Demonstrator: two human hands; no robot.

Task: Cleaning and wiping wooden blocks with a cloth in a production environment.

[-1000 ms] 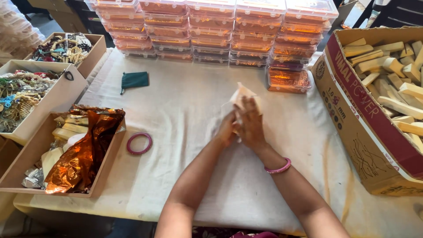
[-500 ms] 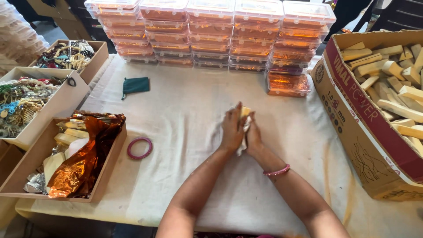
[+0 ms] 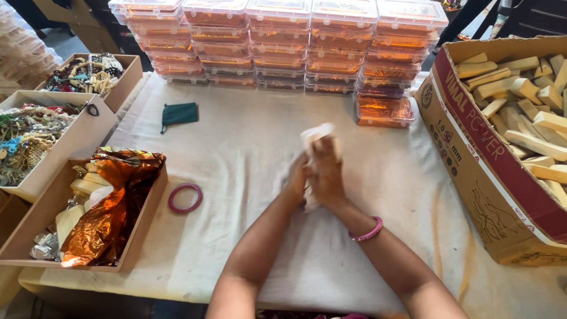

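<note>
My left hand (image 3: pixel 297 178) and my right hand (image 3: pixel 328 174) are pressed together over the middle of the white cloth-covered table (image 3: pixel 248 147). Between them they hold a small piece wrapped in crumpled white paper (image 3: pixel 317 134), whose top sticks up above my fingers. What lies inside the paper is hidden. A pink bangle (image 3: pixel 366 232) sits on my right wrist.
A pink ring (image 3: pixel 185 198) and a dark green pouch (image 3: pixel 179 114) lie on the cloth to the left. Stacked clear boxes with orange contents (image 3: pixel 283 41) line the back. A carton of pale wooden blocks (image 3: pixel 514 112) stands right. Cardboard trays with orange foil (image 3: pixel 106 207) and beads (image 3: pixel 35 136) stand left.
My hands have stayed together at the table's middle, turning the wrapped piece. The white paper now stands up above my fingers again, after being mostly covered half a second ago.
</note>
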